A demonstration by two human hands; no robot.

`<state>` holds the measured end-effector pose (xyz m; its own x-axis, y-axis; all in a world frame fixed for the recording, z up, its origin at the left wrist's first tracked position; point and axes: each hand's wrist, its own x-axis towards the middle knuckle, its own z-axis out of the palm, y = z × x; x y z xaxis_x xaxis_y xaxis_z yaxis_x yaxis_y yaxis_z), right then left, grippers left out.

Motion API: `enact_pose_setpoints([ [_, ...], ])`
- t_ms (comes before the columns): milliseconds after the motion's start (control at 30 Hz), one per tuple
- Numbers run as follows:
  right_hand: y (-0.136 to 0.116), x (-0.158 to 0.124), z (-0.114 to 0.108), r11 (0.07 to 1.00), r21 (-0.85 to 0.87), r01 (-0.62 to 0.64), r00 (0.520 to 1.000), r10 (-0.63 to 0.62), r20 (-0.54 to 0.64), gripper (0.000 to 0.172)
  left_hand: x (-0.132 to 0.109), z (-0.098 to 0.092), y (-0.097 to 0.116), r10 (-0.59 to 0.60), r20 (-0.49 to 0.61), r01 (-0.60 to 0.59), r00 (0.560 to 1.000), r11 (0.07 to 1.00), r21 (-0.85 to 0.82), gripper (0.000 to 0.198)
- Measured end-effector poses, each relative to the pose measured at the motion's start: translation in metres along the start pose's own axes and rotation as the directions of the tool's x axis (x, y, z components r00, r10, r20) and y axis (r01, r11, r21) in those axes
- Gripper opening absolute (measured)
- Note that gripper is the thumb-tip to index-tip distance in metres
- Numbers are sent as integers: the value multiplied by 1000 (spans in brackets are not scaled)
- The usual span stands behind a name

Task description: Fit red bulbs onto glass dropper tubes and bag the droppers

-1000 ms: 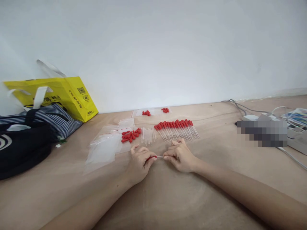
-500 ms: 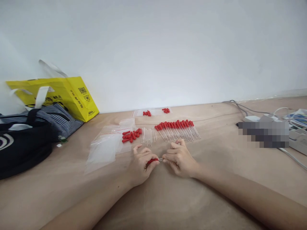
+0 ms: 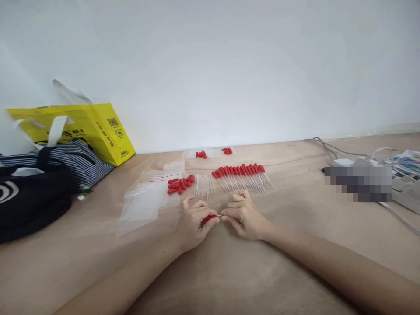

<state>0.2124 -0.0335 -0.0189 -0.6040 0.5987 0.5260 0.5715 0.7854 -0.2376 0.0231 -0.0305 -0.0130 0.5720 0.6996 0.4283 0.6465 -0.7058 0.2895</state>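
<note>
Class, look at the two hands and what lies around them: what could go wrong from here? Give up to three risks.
1. The thin clear tube, pinched by the right hand, might bend or crack if pushed crookedly against the red bulb in the left hand.
2. The right hand is close to the row of bulb-topped tubes and could knock it askew.
3. The loose red bulbs might roll if nudged.

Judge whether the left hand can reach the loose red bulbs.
Probably yes: the loose red bulbs lie just beyond the left hand, nothing between, though another red bulb fills its grip.
</note>
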Motion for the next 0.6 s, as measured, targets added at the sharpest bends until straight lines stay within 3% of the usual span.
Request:
enact_pose_setpoints([
  [367,-2,-2,4,995,-102,-8,1000,7,-12,22,-2,1,-1,-68,-6,68,998,997,-23,15],
  [600,2,0,0,999,-53,-7,1000,7,11,24,0,-2,-5,-99,11,99,995,992,-79,16],
])
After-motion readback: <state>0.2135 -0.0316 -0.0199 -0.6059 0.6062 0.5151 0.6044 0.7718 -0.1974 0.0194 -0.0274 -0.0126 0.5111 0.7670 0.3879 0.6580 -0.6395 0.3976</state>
